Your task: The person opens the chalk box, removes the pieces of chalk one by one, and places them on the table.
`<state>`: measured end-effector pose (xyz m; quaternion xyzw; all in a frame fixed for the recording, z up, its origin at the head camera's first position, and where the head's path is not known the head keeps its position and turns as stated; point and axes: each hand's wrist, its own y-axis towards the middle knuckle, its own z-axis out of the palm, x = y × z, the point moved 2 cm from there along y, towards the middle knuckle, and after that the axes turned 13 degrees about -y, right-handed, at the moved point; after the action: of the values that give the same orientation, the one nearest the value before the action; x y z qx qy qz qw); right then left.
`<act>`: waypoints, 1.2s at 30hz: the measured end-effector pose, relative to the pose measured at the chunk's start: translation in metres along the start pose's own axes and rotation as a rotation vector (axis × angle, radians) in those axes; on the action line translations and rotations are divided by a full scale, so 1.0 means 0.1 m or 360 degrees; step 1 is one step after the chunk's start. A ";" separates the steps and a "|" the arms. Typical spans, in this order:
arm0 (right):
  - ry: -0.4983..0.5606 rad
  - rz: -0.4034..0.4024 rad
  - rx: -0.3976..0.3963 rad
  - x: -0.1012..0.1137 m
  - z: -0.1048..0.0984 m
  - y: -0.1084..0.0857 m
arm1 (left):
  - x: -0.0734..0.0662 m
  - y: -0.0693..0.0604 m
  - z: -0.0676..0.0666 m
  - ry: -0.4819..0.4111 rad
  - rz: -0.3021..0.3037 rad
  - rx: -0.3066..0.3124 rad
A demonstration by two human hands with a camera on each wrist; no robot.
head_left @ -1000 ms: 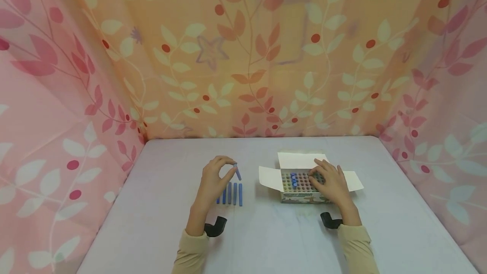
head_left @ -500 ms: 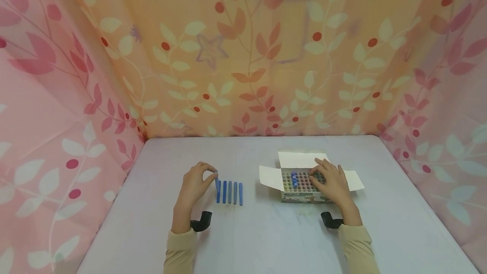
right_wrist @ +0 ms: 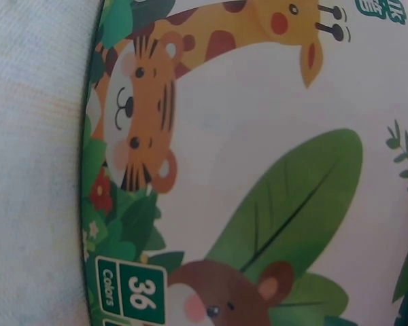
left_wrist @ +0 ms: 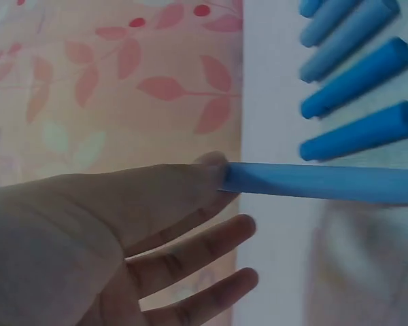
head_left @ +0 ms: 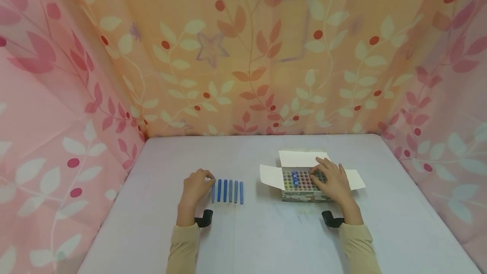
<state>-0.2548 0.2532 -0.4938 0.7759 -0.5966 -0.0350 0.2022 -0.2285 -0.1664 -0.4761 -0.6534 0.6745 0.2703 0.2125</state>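
Observation:
In the head view, my left hand (head_left: 193, 190) pinches the top end of a light blue crayon (head_left: 213, 194) between thumb and index finger. The left wrist view shows that crayon (left_wrist: 319, 182) sticking out from the fingertips, the other fingers spread apart below. It lines up at the left end of a row of several blue crayons (head_left: 230, 191) on the table. My right hand (head_left: 332, 179) rests over the right side of an open crayon box (head_left: 302, 196), thumb and index curled together there. What these fingertips touch is hidden. Blue crayons (head_left: 295, 177) poke up inside the box.
White flaps (head_left: 272, 175) spread out from the box's sides and back. A black curved piece (head_left: 205, 218) sits at the left wrist, another (head_left: 332, 219) at the right. Patterned curtains (head_left: 243, 54) stand around the white table (head_left: 266, 231).
My left hand has moved left and down with the crayon, from above the row to its left end. The crayon now lies parallel with the others. The right hand stays at the box.

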 end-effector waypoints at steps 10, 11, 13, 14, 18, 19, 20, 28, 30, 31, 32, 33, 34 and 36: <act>0.0019 0.0013 0.0032 0.01 0.01 0.01 | 0.19 0.07 0.17 -0.0042 -0.0145 -0.0154; 0.0021 0.0013 0.0030 0.01 0.01 0.01 | 0.20 0.07 0.19 -0.0043 -0.0141 -0.0155; 0.0014 0.0012 0.0021 0.01 0.01 0.01 | 0.22 0.08 0.23 -0.0041 -0.0132 -0.0150; 0.0009 0.0011 0.0015 0.01 0.01 0.01 | 0.23 0.08 0.24 -0.0041 -0.0128 -0.0151; 0.0000 0.0009 0.0006 0.01 0.00 0.02 | 0.23 0.09 0.27 -0.0030 -0.0123 -0.0169; 0.0002 0.0009 0.0007 0.01 0.00 0.02 | 0.23 0.09 0.28 -0.0032 -0.0127 -0.0175; 0.0006 0.0009 0.0008 0.01 0.00 0.02 | 0.22 0.09 0.28 -0.0034 -0.0131 -0.0179; 0.0007 0.0015 0.0024 0.01 -0.02 0.01 | 0.21 0.09 0.30 -0.0050 -0.0137 -0.0191; 0.0012 0.0014 0.0028 0.01 -0.02 0.01 | 0.21 0.09 0.29 -0.0053 -0.0139 -0.0194; 0.0014 0.0014 0.0031 0.01 -0.02 0.01 | 0.20 0.09 0.28 -0.0054 -0.0142 -0.0193; 0.0015 0.0014 0.0032 0.01 -0.01 0.01 | 0.20 0.09 0.28 -0.0057 -0.0146 -0.0195; 0.0015 0.0014 0.0034 0.01 -0.01 0.01 | 0.19 0.09 0.28 -0.0062 -0.0155 -0.0194; 0.0014 0.0015 0.0036 0.01 -0.01 0.01 | 0.19 0.09 0.28 -0.0068 -0.0165 -0.0193; 0.0007 0.0014 0.0033 0.00 -0.01 0.01 | 0.17 0.10 0.28 -0.0088 -0.0178 -0.0194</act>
<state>-0.2551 0.2528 -0.4927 0.7753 -0.5999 -0.0264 0.1956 -0.2408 -0.1615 -0.5076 -0.6940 0.6130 0.3166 0.2057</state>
